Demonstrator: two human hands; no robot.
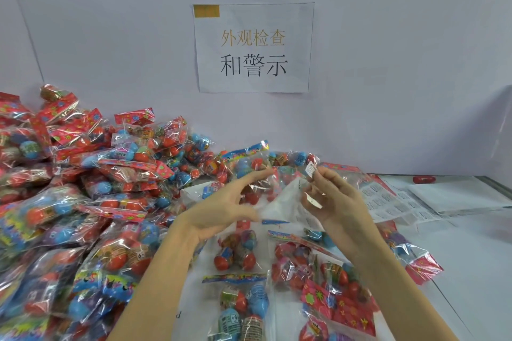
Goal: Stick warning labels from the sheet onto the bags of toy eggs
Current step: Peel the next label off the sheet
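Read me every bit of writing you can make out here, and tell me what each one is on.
"外观检查" in gold, upper line of the paper sign on the wall.
"和警示" in black, lower line of that sign.
"6+" on a bag of toy eggs at lower left.
Small label pinched in the right hand: too small to read.
Label sheet on the table: print too blurred to read.

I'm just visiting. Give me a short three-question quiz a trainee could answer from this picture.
1. True or false: the right hand pinches a small white paper label.
2. The big heap of clear plastic bags of toy eggs lies on which side: A left, B right?
3. Fill in: the left hand has its fingers ____.

Key: 1 true; 2 A; 3 straight, holding nothing.
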